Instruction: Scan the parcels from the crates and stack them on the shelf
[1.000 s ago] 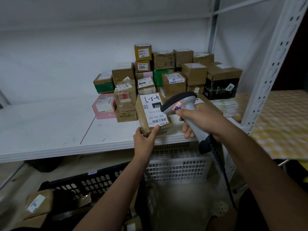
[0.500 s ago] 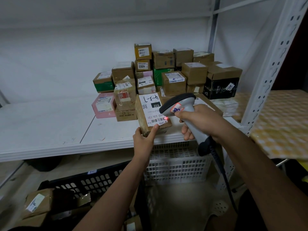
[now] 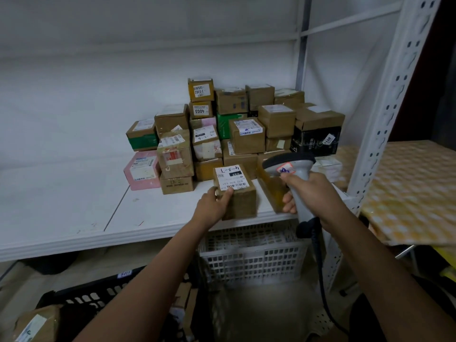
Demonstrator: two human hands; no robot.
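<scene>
Cardboard parcel (image 3: 238, 193), boxy and taped, gripped by left hand (image 3: 214, 207); right hand (image 3: 312, 193) wraps smooth grey scanner (image 3: 293, 180), arms extended.

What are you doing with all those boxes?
A person is sorting parcels. The left hand holds a small brown parcel with a white label on top, at the front of the white shelf. The right hand grips a grey barcode scanner beside it. Behind them sits a pile of parcels already stacked. Below the shelf are a white crate and a black crate.
</scene>
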